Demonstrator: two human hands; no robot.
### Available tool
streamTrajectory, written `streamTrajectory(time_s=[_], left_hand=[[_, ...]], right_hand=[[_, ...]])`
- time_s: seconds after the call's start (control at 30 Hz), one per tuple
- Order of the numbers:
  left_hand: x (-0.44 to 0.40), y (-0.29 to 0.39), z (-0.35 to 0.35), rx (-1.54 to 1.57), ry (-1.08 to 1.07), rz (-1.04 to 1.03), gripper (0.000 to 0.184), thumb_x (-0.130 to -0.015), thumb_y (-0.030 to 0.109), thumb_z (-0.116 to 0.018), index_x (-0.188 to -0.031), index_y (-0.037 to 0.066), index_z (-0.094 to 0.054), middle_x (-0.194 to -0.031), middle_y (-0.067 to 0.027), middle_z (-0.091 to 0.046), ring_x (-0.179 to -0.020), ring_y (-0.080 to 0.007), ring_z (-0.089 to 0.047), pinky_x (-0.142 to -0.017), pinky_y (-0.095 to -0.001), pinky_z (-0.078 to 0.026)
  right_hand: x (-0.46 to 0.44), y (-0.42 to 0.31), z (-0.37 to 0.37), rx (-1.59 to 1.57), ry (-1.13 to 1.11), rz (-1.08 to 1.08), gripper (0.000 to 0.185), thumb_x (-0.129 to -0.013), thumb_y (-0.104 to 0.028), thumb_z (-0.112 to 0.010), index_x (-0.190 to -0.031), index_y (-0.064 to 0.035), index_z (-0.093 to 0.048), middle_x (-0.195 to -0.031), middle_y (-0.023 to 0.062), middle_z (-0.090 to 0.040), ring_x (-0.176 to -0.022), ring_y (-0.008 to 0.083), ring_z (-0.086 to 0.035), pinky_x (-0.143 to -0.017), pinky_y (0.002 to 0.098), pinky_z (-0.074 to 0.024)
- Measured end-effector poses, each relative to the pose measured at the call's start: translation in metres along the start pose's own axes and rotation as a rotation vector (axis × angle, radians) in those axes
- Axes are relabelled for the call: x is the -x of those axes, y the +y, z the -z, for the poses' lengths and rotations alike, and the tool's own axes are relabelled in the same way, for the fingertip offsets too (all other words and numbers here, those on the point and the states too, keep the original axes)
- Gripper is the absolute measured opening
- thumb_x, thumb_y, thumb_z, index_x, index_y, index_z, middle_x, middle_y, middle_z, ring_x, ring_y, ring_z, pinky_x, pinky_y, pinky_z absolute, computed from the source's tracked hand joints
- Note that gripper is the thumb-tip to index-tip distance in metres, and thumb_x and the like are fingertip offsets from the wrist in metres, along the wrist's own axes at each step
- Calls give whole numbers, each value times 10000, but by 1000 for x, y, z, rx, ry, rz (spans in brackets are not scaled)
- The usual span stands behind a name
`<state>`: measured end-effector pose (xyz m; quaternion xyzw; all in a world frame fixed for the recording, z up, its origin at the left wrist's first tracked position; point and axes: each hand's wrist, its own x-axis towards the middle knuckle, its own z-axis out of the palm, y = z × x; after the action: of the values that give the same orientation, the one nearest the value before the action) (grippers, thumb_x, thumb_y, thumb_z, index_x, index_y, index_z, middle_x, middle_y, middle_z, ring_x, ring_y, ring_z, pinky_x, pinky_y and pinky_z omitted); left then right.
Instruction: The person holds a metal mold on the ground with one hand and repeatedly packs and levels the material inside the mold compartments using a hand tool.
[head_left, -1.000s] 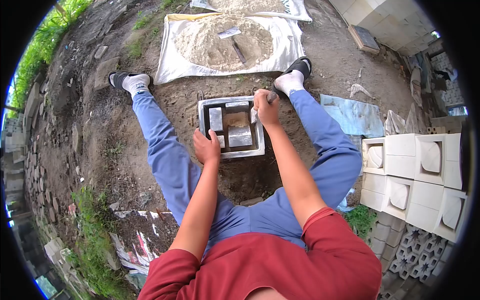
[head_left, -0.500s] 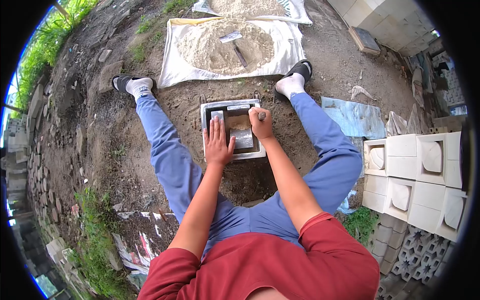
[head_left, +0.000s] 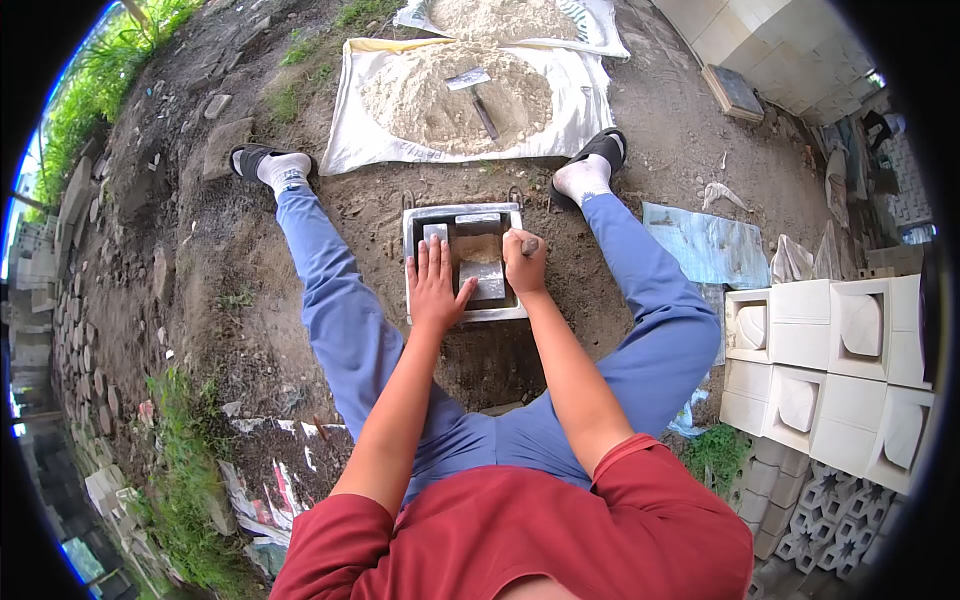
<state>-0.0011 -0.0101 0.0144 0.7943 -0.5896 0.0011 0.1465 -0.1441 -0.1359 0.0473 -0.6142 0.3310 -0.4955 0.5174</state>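
I am watching remotely as my left hand point(head_left: 435, 297) is lying flat and released over a gray block point(head_left: 435, 231), toward the square metal mould's point(head_left: 490, 315) nine o'clock, my right hand point(head_left: 524, 272) grasping a rounded handle point(head_left: 530, 246) at its three o'clock, the mould resting on soil point(head_left: 240, 270), a sand heap point(head_left: 415, 100) lying beyond at twelve

Box point(head_left: 490, 315) partly hidden by hands point(head_left: 433, 298); rear heap point(head_left: 505, 18) cropped.

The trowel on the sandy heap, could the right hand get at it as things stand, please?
Probably not straight away: the right hand is closed around a handle at the metal frame, though the trowel lies uncovered, grip end nearer.
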Motion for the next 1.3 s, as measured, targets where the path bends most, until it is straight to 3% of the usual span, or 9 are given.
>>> streamTrajectory(time_s=[0.2, 0.3, 0.4, 0.57, 0.77, 0.97, 1.07, 1.17, 1.3], left_hand=[[-2, -1, 2, 28, -4, -11, 896, -1011, 624, -482, -1645, 25, -279, -1739, -137, -228, -1624, -302, -146, -1305, -498, -75], [4, -2, 1, 37, -26, -23, 886, -1015, 617, -480, -1644, 25, -281, -1738, -135, -231, -1623, -299, -148, -1306, -492, -71], [2, -2, -3, 19, 3, -8, 890, -1002, 627, -489, -1641, 37, -299, -1739, -118, -235, -1622, -289, -156, -1309, -492, -63], [2, 0, -1, 21, -3, -3, 881, -1002, 625, -489, -1644, 51, -301, -1740, -112, -237, -1623, -284, -155, -1309, -491, -62], [1, -2, -3, 11, 17, -17, 839, -1009, 594, -493, -1634, 59, -330, -1732, -110, -259, -1615, -288, -187, -1305, -498, -94], [1, -1, -5, 18, 14, -9, 825, -1010, 579, -499, -1630, 59, -338, -1730, -109, -265, -1614, -290, -186, -1304, -506, -97], [1, 0, -1, 22, -9, 2, 813, -1014, 544, -513, -1640, 65, -315, -1739, -105, -243, -1619, -286, -174, -1304, -494, -96], [2, 2, 1, 24, 0, -1, 806, -1017, 544, -508, -1642, 73, -316, -1741, -102, -238, -1619, -284, -172, -1303, -493, -101], [7, -1, -2, 32, 10, -19, 797, -1018, 539, -510, -1642, 82, -319, -1741, -103, -238, -1620, -283, -172, -1302, -494, -105]], right_hand=[[-3, -12, 15, -225, -20, -180, 421, -1023, -120, -522, -623, -52, -411, -578, -46, -403, -534, 47, -357, -507, 303, -265], [-18, -69, 13, -240, -29, -66, 446, -1045, -119, -511, -627, -101, -357, -575, -46, -356, -493, 53, -263, -482, 291, -216], [-23, -123, 14, -284, -36, -65, 444, -1048, -102, -501, -629, -97, -356, -573, -44, -352, -510, 59, -284, -487, 296, -219], [13, -9, 14, -1, -62, -114, 413, -1019, -145, -548, -642, -53, -406, -589, -52, -368, -572, 47, -351, -528, 315, -281], [9, -13, 12, -40, -38, -109, 434, -1032, -160, -536, -628, -60, -412, -579, -52, -403, -545, 48, -360, -507, 310, -276], [-12, -110, 14, -204, -46, -121, 433, -1050, -133, -509, -637, -102, -383, -584, -60, -352, -508, 48, -282, -489, 284, -229], [-4, -98, 10, -63, -55, -14, 430, -1049, -130, -505, -639, -98, -382, -586, -59, -354, -509, 49, -281, -487, 285, -236], [40, 13, 18, -16, -38, -45, 427, -1032, -143, -522, -624, -53, -434, -586, -26, -432, -566, 57, -392, -527, 311, -315], [38, -9, 17, -172, 26, -212, 442, -1045, -153, -507, -622, -52, -428, -583, -25, -428, -548, 65, -383, -525, 308, -314]])
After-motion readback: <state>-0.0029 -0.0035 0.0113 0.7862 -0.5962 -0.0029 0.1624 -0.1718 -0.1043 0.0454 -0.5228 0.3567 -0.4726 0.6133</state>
